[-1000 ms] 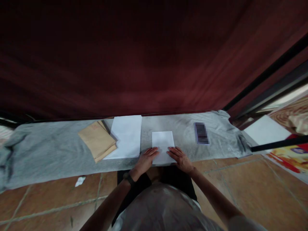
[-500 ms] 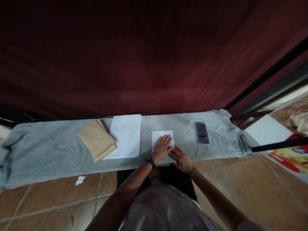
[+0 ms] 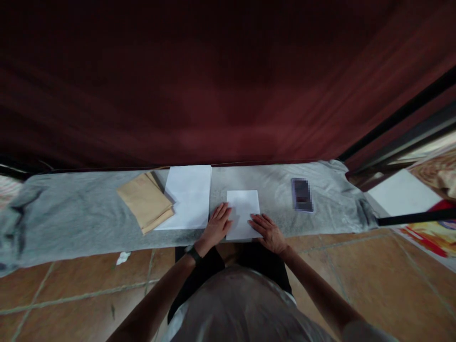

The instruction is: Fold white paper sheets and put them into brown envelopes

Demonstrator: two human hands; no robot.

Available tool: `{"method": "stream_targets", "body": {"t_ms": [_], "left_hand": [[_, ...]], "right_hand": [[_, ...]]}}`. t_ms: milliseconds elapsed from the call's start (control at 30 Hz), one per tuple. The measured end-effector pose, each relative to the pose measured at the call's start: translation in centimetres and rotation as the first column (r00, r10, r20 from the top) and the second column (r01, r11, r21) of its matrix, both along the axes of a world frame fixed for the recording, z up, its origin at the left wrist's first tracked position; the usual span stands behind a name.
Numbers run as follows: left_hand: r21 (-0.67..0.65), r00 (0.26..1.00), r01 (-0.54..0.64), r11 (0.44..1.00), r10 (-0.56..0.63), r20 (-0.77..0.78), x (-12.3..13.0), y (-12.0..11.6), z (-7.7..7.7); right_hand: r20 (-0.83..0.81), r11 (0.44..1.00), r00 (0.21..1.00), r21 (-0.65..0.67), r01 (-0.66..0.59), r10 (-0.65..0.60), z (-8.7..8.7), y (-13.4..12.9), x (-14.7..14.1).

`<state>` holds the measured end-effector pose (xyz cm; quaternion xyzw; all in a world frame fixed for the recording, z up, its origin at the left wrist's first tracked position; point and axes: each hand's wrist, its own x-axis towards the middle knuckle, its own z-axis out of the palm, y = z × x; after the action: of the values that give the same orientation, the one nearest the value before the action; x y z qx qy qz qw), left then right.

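In front of me a small white sheet of paper (image 3: 243, 213), which looks folded, lies flat on the grey cloth (image 3: 89, 213). My left hand (image 3: 218, 225) rests at its left edge, fingers stretched out and a dark watch on the wrist. At the lower right of the paper lies my right hand (image 3: 269, 232), its fingers extended over the edge. Neither hand grips anything. To the left is a stack of larger white paper (image 3: 190, 197), with brown envelopes (image 3: 144, 202) overlapping its left side.
A dark phone-like object (image 3: 302, 195), pixelated, lies right of the paper. Behind the cloth-covered strip hangs a dark red curtain (image 3: 213, 104). Black bars (image 3: 413, 218) and a white board (image 3: 404, 192) stand at the right. A white scrap (image 3: 123, 258) lies on the tiled floor.
My left hand has slid from the top of the small paper to its left edge, uncovering the paper's middle. My right hand stays near the lower right corner.
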<state>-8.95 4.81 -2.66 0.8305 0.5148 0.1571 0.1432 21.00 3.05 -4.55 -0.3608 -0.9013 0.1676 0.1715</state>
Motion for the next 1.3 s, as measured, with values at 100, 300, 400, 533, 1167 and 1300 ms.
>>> {"method": "stream_targets", "body": {"t_ms": [100,300,400,533,1167,1300], "left_hand": [[-0.028,0.974,0.222,0.975,-0.223,-0.029,-1.1,-2.8,0.8],[-0.006,0.975,0.186,0.982,-0.186,-0.123,-0.3,-4.3,0.8],[0.001,0.973,0.169,0.986,-0.167,-0.159,0.3,-3.9,0.6],[0.02,0.967,0.19,0.982,-0.184,-0.177,0.4,-3.8,0.7],[0.106,0.953,0.244,0.964,-0.219,-0.209,0.7,-4.3,0.3],[0.084,0.951,0.24,0.967,-0.217,-0.22,0.6,-4.3,0.1]], "right_hand": [[-0.014,1.0,1.0,-0.006,0.002,-0.002,-0.1,0.0,0.1],[-0.001,1.0,1.0,-0.023,0.017,-0.017,0.4,-0.1,-0.3],[0.015,0.999,1.0,-0.045,-0.004,0.005,1.0,-0.3,0.0],[-0.045,0.993,0.998,-0.107,-0.046,0.041,2.6,0.4,1.8],[0.117,0.997,0.993,0.08,0.016,-0.026,1.0,7.3,-9.1],[0.134,0.994,0.99,0.1,0.038,-0.052,0.9,9.2,-8.8]]}}
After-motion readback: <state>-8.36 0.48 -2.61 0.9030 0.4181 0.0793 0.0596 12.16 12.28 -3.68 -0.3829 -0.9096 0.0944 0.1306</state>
